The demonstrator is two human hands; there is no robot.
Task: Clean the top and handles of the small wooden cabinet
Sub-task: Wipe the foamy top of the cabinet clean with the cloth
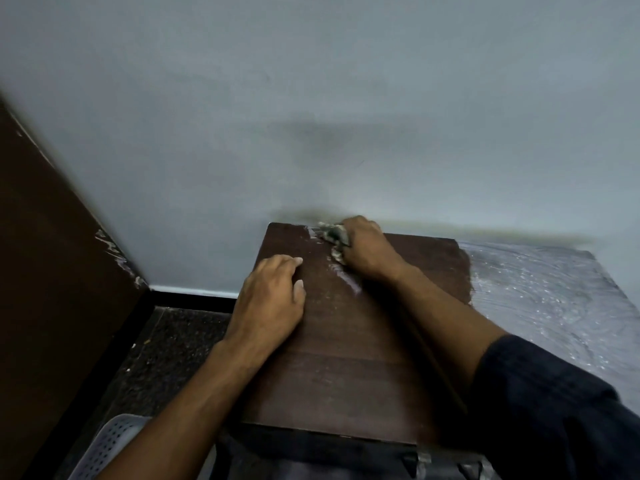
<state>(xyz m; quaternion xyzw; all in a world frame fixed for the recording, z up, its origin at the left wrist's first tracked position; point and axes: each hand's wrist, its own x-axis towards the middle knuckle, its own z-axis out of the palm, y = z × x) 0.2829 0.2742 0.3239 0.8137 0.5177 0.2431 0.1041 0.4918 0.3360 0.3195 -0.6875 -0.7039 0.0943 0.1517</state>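
The small wooden cabinet's dark brown top (pixel 332 358) fills the middle of the view, set against the wall. My right hand (pixel 367 251) is closed on a crumpled grey cloth (pixel 334 237) at the top's far edge, with a pale streak of dust trailing beside it. Flat on the left part of the top lies my left hand (pixel 270 296), fingers together, holding nothing. The right part of the surface (pixel 540 292) is coated in grey-white dust. Two dark handles (pixel 415 460) show at the bottom edge, partly cut off.
A grey wall (pixel 311 116) rises right behind the cabinet. A dark wooden panel (pixel 52 254) stands on the left. Dark speckled floor (pixel 173 341) lies left of the cabinet, with a white perforated basket (pixel 110 441) at the bottom left.
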